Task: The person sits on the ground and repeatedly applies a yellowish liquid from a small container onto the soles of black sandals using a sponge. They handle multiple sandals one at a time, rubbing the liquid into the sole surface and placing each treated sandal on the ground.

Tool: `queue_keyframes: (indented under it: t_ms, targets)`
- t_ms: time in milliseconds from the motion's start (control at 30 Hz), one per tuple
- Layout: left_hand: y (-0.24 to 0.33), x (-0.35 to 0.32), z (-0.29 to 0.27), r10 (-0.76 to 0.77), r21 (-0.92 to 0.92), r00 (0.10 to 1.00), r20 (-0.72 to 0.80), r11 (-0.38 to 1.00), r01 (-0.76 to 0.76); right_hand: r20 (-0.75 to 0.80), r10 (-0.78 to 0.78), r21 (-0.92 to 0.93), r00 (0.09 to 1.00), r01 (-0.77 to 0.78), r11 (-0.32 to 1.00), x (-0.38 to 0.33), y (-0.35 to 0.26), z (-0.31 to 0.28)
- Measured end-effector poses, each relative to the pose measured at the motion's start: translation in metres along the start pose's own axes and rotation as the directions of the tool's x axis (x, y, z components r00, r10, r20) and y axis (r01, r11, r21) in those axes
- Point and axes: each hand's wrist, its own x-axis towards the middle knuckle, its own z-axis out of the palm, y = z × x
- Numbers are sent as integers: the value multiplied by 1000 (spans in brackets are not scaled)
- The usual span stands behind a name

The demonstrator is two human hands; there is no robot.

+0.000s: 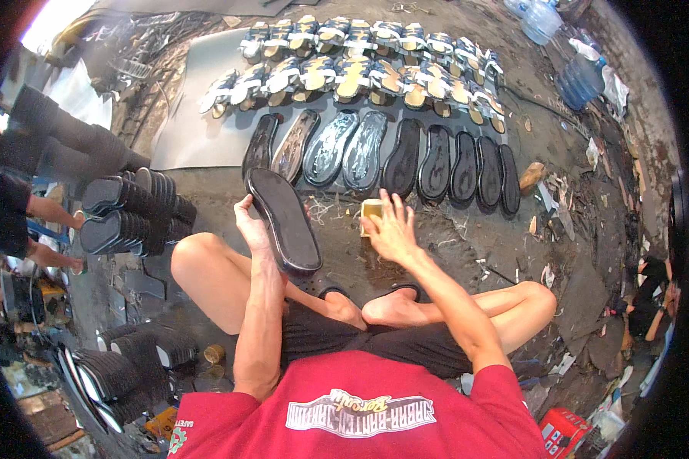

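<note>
My left hand [254,226] grips a black shoe sole [285,222] by its left edge, thumb and fingers closed around it. The sole is held tilted above my left leg, its flat, rimmed face turned up. My right hand [392,231] is at a small yellowish container [371,210] on the ground. Thumb and index finger come together at its edge, while the other fingers stretch out. Whatever they pinch is hidden. Beyond my hands lies a row of dark soles [403,157]. Two of them, such as the pale-streaked sole [366,149], are coated with something wet and whitish.
Two rows of sandal uppers on soles [352,80] stand on a grey sheet [184,130]. Stacks of black soles [122,222] rise at left, near another person's arms [53,210]. Blue water jugs [582,83] and scraps lie at right. A red box [563,434] is lower right.
</note>
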Motion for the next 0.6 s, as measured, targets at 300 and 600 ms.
queue_keyframes:
  t_ms: [300, 600]
  targets:
    - [-4, -18, 12, 144, -135, 989, -45, 980, -149, -213, 189, 323, 959, -113, 940, -6, -5, -31]
    - [-29, -29, 41, -14, -216, 985, 170, 975, 51, 295, 94, 955, 951, -290, -56, -13, -47, -140]
